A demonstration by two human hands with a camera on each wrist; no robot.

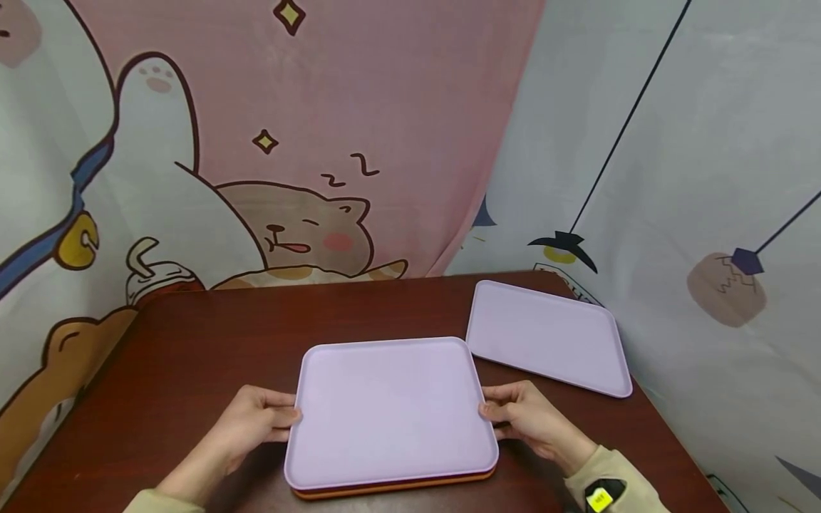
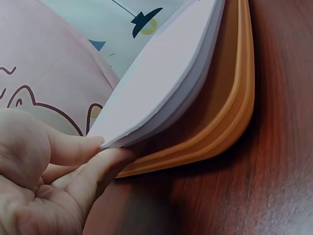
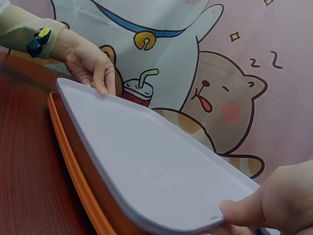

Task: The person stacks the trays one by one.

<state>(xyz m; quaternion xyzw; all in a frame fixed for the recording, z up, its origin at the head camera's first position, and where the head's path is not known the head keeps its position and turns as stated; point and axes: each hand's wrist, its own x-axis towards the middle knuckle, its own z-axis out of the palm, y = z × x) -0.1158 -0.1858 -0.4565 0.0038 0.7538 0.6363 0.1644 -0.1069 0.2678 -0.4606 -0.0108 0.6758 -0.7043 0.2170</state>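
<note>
A pale lavender tray (image 1: 391, 410) is pinched at both short sides, above an orange tray stack (image 2: 239, 117) on the table. My left hand (image 1: 246, 424) grips its left rim between thumb and fingers. At the right rim, my right hand (image 1: 529, 420) does the same, thumb on top and fingers beneath. Both wrist views show a gap between the lavender tray and the orange rims under it. From the head view only a thin strip of orange shows along the near edge. How many orange trays lie there is hidden.
Another lavender tray (image 1: 548, 338) lies at an angle at the back right, its near-left corner close to the held tray. The dark red-brown wooden table (image 1: 212, 335) ends at a printed cartoon cloth (image 1: 410, 107) behind and at both sides.
</note>
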